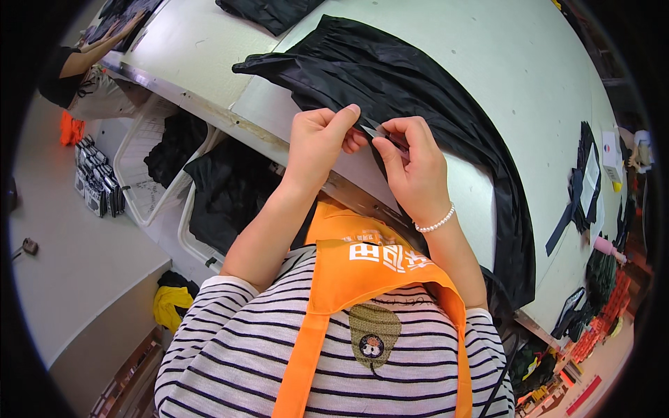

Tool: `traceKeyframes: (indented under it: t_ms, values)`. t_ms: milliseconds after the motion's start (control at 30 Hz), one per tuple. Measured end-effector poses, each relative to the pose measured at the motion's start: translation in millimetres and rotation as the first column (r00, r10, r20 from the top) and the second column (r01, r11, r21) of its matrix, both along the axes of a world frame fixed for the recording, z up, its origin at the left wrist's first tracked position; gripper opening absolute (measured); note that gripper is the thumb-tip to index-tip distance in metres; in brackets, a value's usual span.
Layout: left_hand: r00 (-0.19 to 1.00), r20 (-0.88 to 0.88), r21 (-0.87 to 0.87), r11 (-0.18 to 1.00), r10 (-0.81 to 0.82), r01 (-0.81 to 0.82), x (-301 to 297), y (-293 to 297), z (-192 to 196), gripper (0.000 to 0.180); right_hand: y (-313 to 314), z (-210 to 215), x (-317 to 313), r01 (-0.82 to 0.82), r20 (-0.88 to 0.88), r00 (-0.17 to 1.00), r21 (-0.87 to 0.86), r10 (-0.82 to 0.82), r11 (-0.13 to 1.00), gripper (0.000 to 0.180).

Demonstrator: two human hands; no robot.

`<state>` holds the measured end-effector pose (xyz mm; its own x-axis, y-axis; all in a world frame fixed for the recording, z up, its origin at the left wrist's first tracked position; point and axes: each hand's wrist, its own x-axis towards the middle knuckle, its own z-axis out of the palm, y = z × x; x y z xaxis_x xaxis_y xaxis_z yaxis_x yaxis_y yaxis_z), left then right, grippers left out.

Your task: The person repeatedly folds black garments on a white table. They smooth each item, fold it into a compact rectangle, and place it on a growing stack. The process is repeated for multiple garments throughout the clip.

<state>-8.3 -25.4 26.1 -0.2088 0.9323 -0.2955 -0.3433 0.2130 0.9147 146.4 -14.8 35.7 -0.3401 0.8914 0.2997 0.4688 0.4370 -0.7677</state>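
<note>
A black garment (411, 80) of thin, slightly shiny cloth, gathered along its far edge, lies across the table and curves down its right side. My left hand (317, 143) pinches the near edge of this cloth between thumb and fingers. Close beside it, my right hand (416, 160) is closed around a small pointed metal blade (371, 131), which looks like part of thread snips. The blade points toward my left fingertips. Its handle is mostly hidden in my right fingers.
Under the table's left edge stand white plastic baskets (132, 171) with black cloth inside. Another black garment (268, 12) lies at the far edge. At upper left a person (70, 76) handles dark cloth. Dark strips (582, 188) and a pink spool (608, 247) are at right.
</note>
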Motion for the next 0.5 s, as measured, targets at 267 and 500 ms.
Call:
traceKeyframes:
  t_ms: [267,500]
  values:
    - [0.999,-0.016,-0.036,0.999,0.03,-0.031,-1.2,-2.5,-0.5,0.031,0.1,-0.3,-3.9,-0.01,-0.014,1.0,-0.062,0.009,0.998,0.017]
    - [0.985,-0.153,-0.005,0.997,0.079,-0.08,-1.4,-6.7,-7.6,0.033,5.3,3.1,-1.9,-0.096,-0.045,0.995,-0.236,0.088,0.967,0.019]
